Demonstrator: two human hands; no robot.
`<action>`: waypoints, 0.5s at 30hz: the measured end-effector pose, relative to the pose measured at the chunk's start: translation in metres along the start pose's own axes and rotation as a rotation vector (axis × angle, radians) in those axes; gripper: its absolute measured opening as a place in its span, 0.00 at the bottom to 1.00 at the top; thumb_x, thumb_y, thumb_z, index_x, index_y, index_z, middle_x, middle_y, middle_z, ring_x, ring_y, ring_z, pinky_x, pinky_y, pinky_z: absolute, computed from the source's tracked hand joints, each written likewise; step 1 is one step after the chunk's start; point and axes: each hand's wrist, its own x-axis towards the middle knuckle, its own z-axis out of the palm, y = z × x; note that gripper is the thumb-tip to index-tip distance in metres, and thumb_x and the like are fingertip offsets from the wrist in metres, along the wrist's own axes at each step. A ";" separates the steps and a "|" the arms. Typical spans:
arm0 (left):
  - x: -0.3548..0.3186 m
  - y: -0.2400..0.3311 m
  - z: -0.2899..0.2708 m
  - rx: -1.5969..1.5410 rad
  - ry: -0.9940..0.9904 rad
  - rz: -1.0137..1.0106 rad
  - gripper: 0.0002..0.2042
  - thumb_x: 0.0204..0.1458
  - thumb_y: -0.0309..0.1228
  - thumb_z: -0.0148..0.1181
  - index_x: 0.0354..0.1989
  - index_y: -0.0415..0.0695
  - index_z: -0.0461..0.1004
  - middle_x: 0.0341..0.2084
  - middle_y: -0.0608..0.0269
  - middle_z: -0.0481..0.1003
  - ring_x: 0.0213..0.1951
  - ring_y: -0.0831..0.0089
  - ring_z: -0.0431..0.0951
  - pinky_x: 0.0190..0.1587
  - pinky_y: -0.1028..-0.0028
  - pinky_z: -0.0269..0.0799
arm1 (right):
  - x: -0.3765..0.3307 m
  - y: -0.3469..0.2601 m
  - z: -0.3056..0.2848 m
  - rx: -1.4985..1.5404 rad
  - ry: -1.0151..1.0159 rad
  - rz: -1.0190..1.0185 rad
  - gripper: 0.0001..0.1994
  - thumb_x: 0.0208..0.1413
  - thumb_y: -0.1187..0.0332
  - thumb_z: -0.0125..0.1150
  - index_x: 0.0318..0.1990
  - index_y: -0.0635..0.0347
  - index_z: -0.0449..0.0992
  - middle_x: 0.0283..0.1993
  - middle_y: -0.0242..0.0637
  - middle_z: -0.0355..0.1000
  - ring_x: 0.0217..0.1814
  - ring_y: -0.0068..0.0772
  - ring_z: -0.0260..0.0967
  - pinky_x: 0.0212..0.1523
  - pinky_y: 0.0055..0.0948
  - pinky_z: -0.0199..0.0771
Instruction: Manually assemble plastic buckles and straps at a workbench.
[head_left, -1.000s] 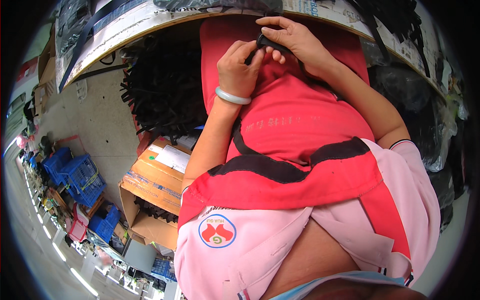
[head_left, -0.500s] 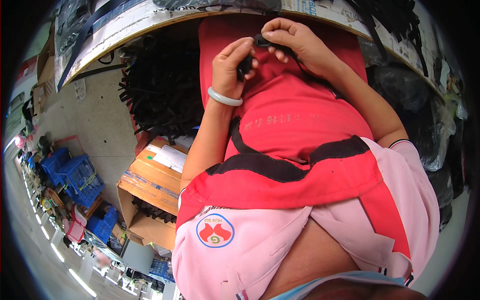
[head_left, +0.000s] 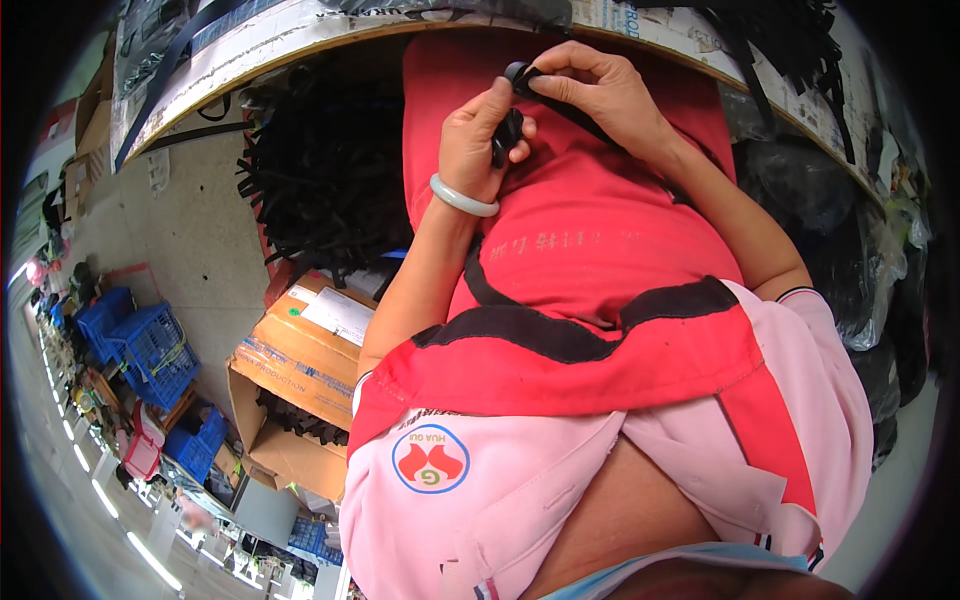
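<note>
Threading looks under way: the left hand (head_left: 478, 140) pinches a black buckle (head_left: 507, 135) while the right hand (head_left: 600, 95) grips the black strap (head_left: 560, 100) above the red apron (head_left: 590, 240), so feeding the strap end through likely calls for steady alignment.

I am seeing a curved wooden desk (head_left: 300, 55) edging the top, a pale concrete floor (head_left: 190, 240) lying left, an open cardboard box (head_left: 290, 370) and blue plastic crates (head_left: 140, 345) sitting on it, and ceiling strip lights (head_left: 90, 470) glowing at lower left.
</note>
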 end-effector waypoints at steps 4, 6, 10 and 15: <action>-0.001 0.001 0.013 0.083 0.177 0.111 0.11 0.55 0.29 0.62 0.42 0.34 0.76 0.20 0.57 0.75 0.17 0.77 0.72 0.15 0.82 0.62 | -0.002 -0.011 0.008 -0.205 0.133 -0.520 0.06 0.56 0.76 0.60 0.41 0.62 0.78 0.28 0.25 0.72 0.29 0.14 0.67 0.32 0.14 0.67; -0.001 0.006 0.014 0.114 0.172 0.149 0.11 0.55 0.29 0.62 0.42 0.34 0.76 0.19 0.57 0.75 0.16 0.77 0.72 0.15 0.82 0.62 | -0.013 -0.041 0.004 -0.117 0.077 -0.389 0.06 0.57 0.77 0.59 0.41 0.62 0.78 0.30 0.26 0.72 0.28 0.15 0.66 0.30 0.14 0.67; -0.005 0.008 0.020 0.314 0.224 0.261 0.11 0.54 0.29 0.62 0.41 0.35 0.78 0.19 0.61 0.76 0.15 0.80 0.71 0.15 0.84 0.59 | -0.008 -0.036 -0.003 -0.004 0.045 -0.027 0.06 0.57 0.73 0.60 0.42 0.62 0.75 0.27 0.27 0.70 0.21 0.13 0.64 0.20 0.14 0.63; -0.007 0.001 0.023 0.446 0.234 0.357 0.10 0.53 0.28 0.64 0.40 0.36 0.79 0.18 0.63 0.76 0.15 0.84 0.70 0.15 0.85 0.59 | -0.009 -0.031 -0.003 -0.040 0.032 0.207 0.10 0.56 0.69 0.63 0.40 0.62 0.70 0.23 0.25 0.67 0.19 0.13 0.63 0.19 0.14 0.63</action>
